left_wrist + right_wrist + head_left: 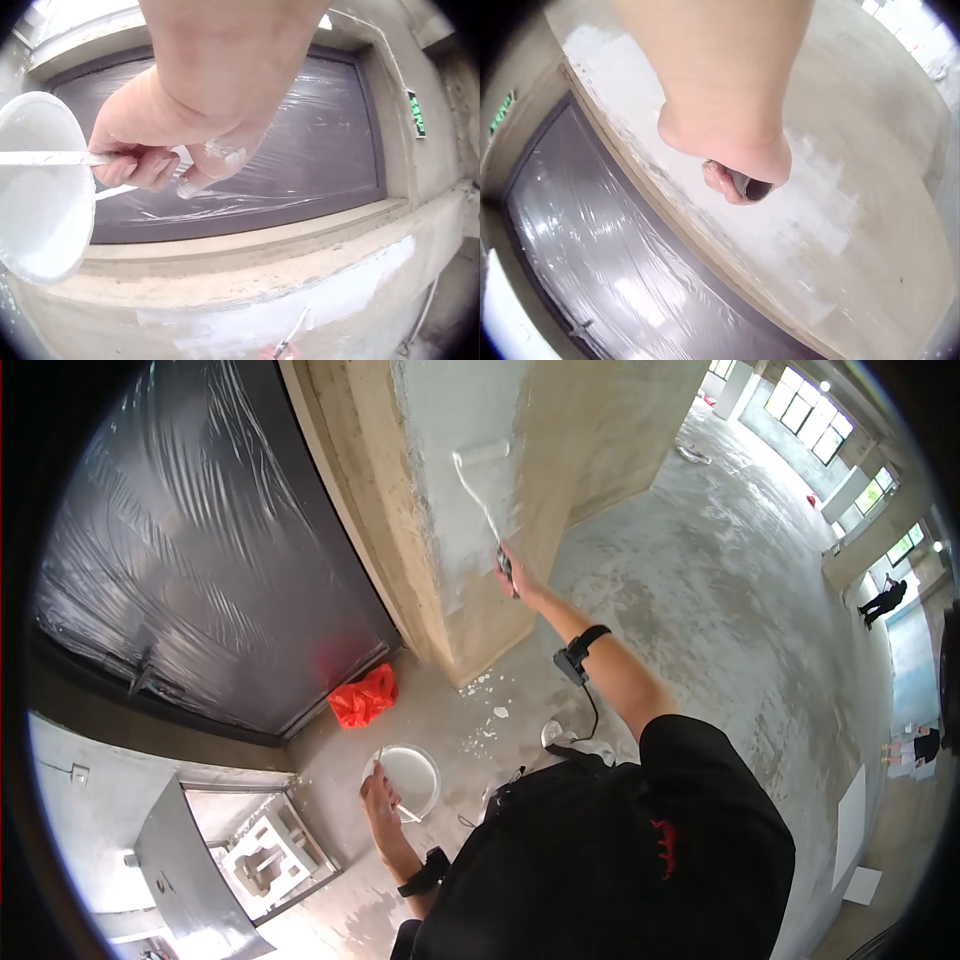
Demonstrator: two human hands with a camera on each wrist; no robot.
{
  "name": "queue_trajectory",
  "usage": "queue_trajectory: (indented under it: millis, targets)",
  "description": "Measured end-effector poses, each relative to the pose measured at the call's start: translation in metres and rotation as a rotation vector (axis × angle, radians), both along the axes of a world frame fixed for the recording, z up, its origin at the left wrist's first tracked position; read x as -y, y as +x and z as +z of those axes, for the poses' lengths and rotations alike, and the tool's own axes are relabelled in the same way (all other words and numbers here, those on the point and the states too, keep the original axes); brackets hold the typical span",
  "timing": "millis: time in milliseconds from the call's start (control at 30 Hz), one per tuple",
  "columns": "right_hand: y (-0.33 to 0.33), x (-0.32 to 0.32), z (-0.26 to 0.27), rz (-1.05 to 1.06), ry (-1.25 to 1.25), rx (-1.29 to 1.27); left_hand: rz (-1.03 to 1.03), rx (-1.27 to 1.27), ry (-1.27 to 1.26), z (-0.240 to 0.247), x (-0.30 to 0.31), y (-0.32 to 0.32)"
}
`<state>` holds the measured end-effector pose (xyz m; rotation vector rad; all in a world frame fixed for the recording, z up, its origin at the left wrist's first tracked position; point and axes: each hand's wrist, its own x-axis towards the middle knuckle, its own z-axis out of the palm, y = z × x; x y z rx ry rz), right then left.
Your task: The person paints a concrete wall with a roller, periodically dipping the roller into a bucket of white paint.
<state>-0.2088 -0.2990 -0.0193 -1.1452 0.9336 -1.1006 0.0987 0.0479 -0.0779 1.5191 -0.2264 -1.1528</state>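
Note:
My right hand (517, 575) grips the handle of a paint roller (482, 453), whose white sleeve lies against the white-coated strip of the wall (450, 410). In the right wrist view the hand (727, 150) curls round the hollow handle end (758, 189); the roller's sleeve is hidden there. My left hand (380, 800) holds a white bucket (438, 785) by its thin handle. In the left wrist view the fingers of the hand (187, 120) are curled round the handle (52, 158), and the bucket (45, 202) shows white inside. White smears mark the thumb.
A plastic-covered dark door (200, 530) stands left of the wall. A red bag (364, 696) lies by its foot, near white flakes (501, 712) on the floor. An open metal panel (180, 870) is at lower left. Two people are far off at right, near white boards (850, 828).

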Motion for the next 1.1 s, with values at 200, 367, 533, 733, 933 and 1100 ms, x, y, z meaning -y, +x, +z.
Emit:
queue_trajectory:
  millis: [200,367,533,733,933,1100]
  targets:
    - [-0.02,-0.033,-0.05,0.054,0.244,-0.074,0.006,-0.002,-0.005,-0.002,-0.004,0.001]
    - [-0.031,-0.044,-0.078,0.009,0.296,-0.137,0.052,0.015,0.029,0.008,-0.003,-0.004]
    - [-0.032,-0.034,-0.093,-0.181,0.358,-0.031,0.073,0.033,0.041,0.001,-0.008,-0.005]
    - [-0.057,0.001,-0.094,-0.153,0.327,-0.023,0.138,0.07,0.09,0.019,-0.009,-0.02]
    - [-0.08,0.027,-0.028,-0.06,0.158,-0.007,0.196,0.091,0.091,0.03,-0.003,-0.028]
    - [-0.099,0.063,0.043,-0.003,0.003,0.012,0.235,0.121,0.116,0.036,0.005,-0.037]
